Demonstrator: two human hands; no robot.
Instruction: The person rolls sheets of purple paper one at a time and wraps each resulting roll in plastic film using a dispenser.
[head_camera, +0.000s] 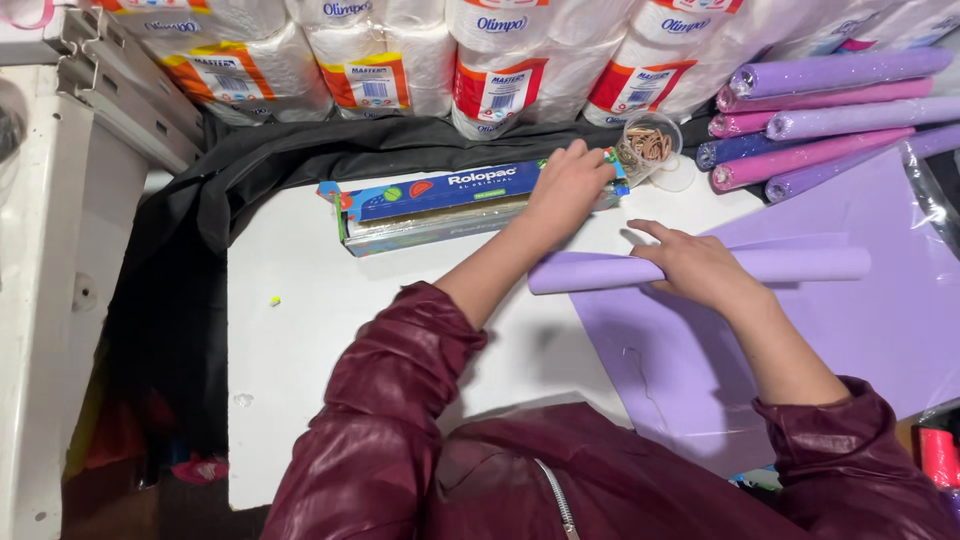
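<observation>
On white table (300, 350), right hand (700, 268) lay flat, fingers together, pinning lilac foam roll (800, 265) above its sheet (850, 340). Left hand (570, 185), fingers curled, rested on wrap box (440, 200) (bands tub (650, 145) near). Best kept roll tight, pressed evenly.

Left hand (570, 185) rests on cling-film box (440, 205); right hand (695, 268) presses lilac roll (810, 265).

Lilac paper roll (590, 272) lying crosswise on white table, blue film box (440, 195) behind
</observation>
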